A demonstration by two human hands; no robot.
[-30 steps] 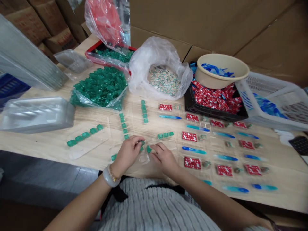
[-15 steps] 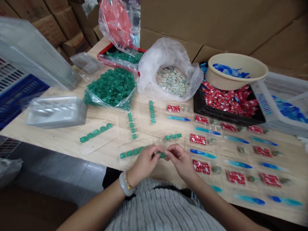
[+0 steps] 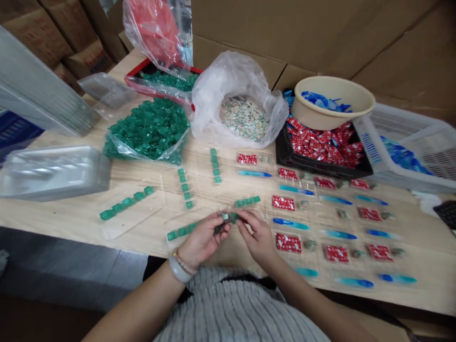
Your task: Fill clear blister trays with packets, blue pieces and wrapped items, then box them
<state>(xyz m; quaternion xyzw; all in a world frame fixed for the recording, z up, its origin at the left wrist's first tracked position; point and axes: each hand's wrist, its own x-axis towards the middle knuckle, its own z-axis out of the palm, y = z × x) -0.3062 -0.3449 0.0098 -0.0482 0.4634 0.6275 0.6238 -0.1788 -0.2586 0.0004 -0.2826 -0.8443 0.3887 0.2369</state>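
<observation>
My left hand (image 3: 204, 237) is closed around small green square pieces, with a paler piece (image 3: 225, 216) showing at its fingertips. Close by, my right hand (image 3: 257, 232) pinches a dark green piece (image 3: 233, 217) against the left fingers. Just beyond the hands lies a short row of green squares (image 3: 248, 201) in a clear tray. Another row of green squares (image 3: 182, 232) runs partly behind my left hand. To the right, several clear trays hold red patterned packets (image 3: 288, 242), small greenish pieces and blue pen-like sticks (image 3: 291, 223).
At the back are a bag of green pieces (image 3: 149, 128), a white bag of pale chips (image 3: 245, 118) and a black box of red packets (image 3: 327, 147) under a cream basin (image 3: 302, 109). Stacked clear trays (image 3: 57, 171) stand left; a white basket (image 3: 420, 128) is right.
The view has shifted, so the table's contents sit further left. My left hand has turned more palm-up, and a pale piece now shows at its fingertips. My right hand still pinches beside it.
</observation>
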